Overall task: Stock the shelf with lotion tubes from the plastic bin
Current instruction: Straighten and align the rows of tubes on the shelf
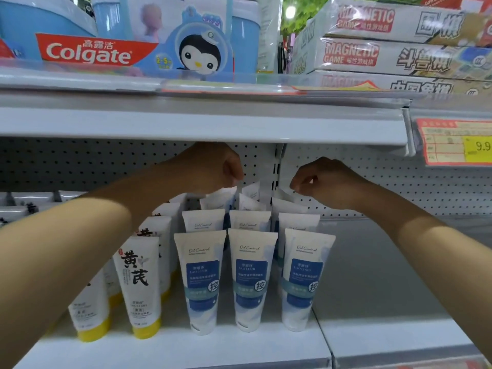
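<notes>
So the white metal shelf (170, 350) with the pegboard back is taking up most of the view, and the right half of it is sitting bare. Up on the level above, a blue Colgate kids' toothpaste box with a penguin (149, 49) is sitting on the left, with shrink-wrapped magnetic game boxes (386, 41) stacked on the right and a red and yellow price tag (458, 142) hanging under them.

The white lotion tubes with blue labels (251, 278) are standing cap-down in three columns running back to the pegboard. Just left of them, white tubes with yellow caps (141, 286) are lined up the same way.

Both hands are reaching deep to the back rows. The left hand (210, 166) is curling over the top of a rear tube; can't tell if it's actually gripping. The right hand (327, 182) is pinching the top edge of a back tube in the right column.
</notes>
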`<state>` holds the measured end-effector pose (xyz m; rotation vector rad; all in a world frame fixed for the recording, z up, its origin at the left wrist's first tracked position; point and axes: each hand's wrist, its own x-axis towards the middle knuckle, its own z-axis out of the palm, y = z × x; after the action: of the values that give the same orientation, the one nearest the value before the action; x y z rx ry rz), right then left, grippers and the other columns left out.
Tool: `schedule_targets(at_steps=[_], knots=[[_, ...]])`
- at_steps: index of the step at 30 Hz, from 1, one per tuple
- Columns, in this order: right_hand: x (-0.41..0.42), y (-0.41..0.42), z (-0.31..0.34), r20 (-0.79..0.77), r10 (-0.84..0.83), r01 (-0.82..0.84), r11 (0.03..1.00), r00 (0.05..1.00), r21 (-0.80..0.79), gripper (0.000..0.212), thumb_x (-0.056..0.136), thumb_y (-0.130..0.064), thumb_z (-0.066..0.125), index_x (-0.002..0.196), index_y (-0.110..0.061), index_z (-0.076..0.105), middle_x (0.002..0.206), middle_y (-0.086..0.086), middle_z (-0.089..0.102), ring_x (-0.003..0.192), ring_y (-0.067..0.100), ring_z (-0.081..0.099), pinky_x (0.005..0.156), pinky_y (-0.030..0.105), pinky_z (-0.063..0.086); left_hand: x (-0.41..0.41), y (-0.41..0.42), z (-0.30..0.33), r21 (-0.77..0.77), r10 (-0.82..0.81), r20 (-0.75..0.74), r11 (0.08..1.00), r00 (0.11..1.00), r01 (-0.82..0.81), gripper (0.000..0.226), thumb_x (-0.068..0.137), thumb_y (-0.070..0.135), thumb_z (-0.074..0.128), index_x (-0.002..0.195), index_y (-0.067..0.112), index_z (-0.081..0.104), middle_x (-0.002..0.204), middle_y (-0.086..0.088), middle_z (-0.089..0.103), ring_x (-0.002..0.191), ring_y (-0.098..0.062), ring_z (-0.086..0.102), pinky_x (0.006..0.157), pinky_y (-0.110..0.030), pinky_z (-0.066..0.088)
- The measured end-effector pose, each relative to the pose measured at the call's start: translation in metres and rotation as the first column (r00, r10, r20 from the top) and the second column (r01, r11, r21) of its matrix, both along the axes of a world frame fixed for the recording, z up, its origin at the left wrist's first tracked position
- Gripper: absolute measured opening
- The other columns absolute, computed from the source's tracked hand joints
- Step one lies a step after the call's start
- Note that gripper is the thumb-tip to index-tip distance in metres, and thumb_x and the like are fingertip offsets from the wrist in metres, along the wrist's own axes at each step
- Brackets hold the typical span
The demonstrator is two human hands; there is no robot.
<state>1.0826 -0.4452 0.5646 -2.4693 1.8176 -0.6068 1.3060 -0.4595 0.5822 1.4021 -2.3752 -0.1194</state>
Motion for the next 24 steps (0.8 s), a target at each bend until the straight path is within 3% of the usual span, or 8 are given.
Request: schedule_targets(at_steps=[3, 6, 11, 14, 17, 24], knots=[[0.008, -0.013, 0.0, -0.011, -0.065, 0.065, 0.997, 0.998, 0.039, 0.028, 0.093, -0.023, 0.053, 0.104, -0.003, 0.068, 0.112, 0.007, 0.065, 0.093, 0.017, 0.058, 0.074, 0.017, 0.041, 0.002, -0.001, 0.0, -0.004, 0.023, 0.016, 1.0, 1.0, -0.023, 0.018, 0.087, 0.012, 0.061, 0.103, 0.017, 0.068, 0.092, 0.009, 0.057, 0.083, -0.004, 0.052, 0.072, -0.01, 0.036], [0.015, -0.025, -0.001, -0.056, -0.123, 0.129, 0.986, 0.991, 0.108, 0.045, 0.091, -0.034, 0.056, 0.097, 0.008, 0.068, 0.103, 0.02, 0.068, 0.088, 0.024, 0.061, 0.079, 0.029, 0.047, 0.004, -0.003, -0.003, -0.002, 0.038, 0.033, 0.999, 0.999, -0.038, 0.017, 0.085, 0.013, 0.063, 0.101, 0.015, 0.069, 0.093, 0.007, 0.06, 0.086, -0.006, 0.053, 0.079, -0.016, 0.037], [0.019, -0.038, -0.005, -0.141, -0.127, 0.15, 0.975, 0.982, 0.166, 0.029, 0.089, -0.017, 0.056, 0.103, 0.007, 0.067, 0.106, 0.017, 0.068, 0.095, 0.027, 0.064, 0.082, 0.029, 0.048, 0.005, -0.007, -0.007, 0.007, 0.067, 0.048, 0.998, 0.997, -0.067, 0.02, 0.085, 0.016, 0.064, 0.104, 0.016, 0.069, 0.099, 0.006, 0.062, 0.088, -0.005, 0.051, 0.081, -0.016, 0.036], [0.017, -0.044, -0.008, -0.136, -0.118, 0.13, 0.988, 0.984, 0.085, 0.026, 0.089, -0.01, 0.055, 0.104, 0.008, 0.066, 0.114, 0.016, 0.065, 0.102, 0.027, 0.061, 0.088, 0.022, 0.04, 0.006, -0.008, -0.008, 0.017, 0.07, 0.034, 0.997, 0.997, -0.07, 0.021, 0.084, 0.016, 0.065, 0.105, 0.016, 0.068, 0.101, 0.006, 0.063, 0.088, -0.005, 0.052, 0.081, -0.016, 0.037], [0.014, -0.049, -0.012, -0.12, -0.097, 0.103, 0.994, 0.988, 0.037, 0.021, 0.09, -0.012, 0.058, 0.105, -0.003, 0.069, 0.119, 0.008, 0.063, 0.109, 0.023, 0.058, 0.098, 0.022, 0.035, 0.005, -0.009, -0.008, 0.018, 0.049, 0.013, 0.999, 0.999, -0.05, 0.019, 0.085, 0.015, 0.064, 0.104, 0.017, 0.069, 0.092, 0.01, 0.06, 0.085, -0.003, 0.053, 0.076, -0.012, 0.036], [0.009, -0.056, -0.017, -0.088, -0.033, 0.032, 0.999, 0.996, -0.012, 0.013, 0.087, -0.011, 0.061, 0.096, -0.006, 0.071, 0.112, 0.006, 0.066, 0.101, 0.022, 0.059, 0.087, 0.027, 0.047, -0.007, -0.015, -0.011, 0.008, -0.018, 0.009, 1.0, 1.0, 0.018, 0.021, 0.084, 0.009, 0.065, 0.103, 0.017, 0.069, 0.095, 0.008, 0.064, 0.085, -0.003, 0.056, 0.077, -0.012, 0.039]])
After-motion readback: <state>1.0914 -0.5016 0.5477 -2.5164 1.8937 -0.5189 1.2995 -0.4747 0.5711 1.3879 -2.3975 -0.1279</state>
